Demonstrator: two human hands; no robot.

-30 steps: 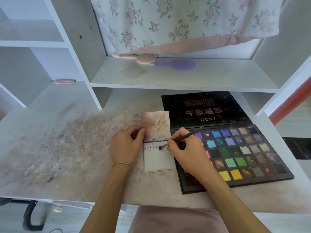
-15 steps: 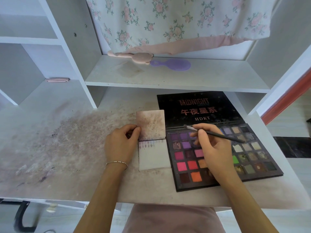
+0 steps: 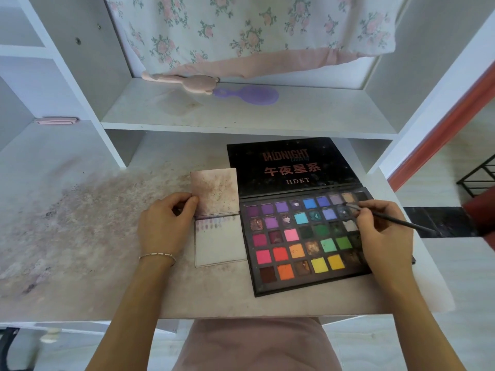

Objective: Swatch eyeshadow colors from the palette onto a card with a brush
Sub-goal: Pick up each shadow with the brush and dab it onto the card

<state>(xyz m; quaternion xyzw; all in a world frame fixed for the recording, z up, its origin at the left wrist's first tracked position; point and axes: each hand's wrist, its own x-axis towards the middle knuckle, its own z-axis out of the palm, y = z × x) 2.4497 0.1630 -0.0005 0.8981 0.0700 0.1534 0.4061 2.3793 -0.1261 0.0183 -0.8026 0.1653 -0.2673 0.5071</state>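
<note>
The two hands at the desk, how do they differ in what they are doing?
The right hand grips a dark brush, its tip at a pan near the top right of the eyeshadow palette; the left hand has no tool and pinches the card booklet at its left edge. The left wrist wears a thin bracelet; the right wrist is bare. Both hover low over the stained desk.
</note>
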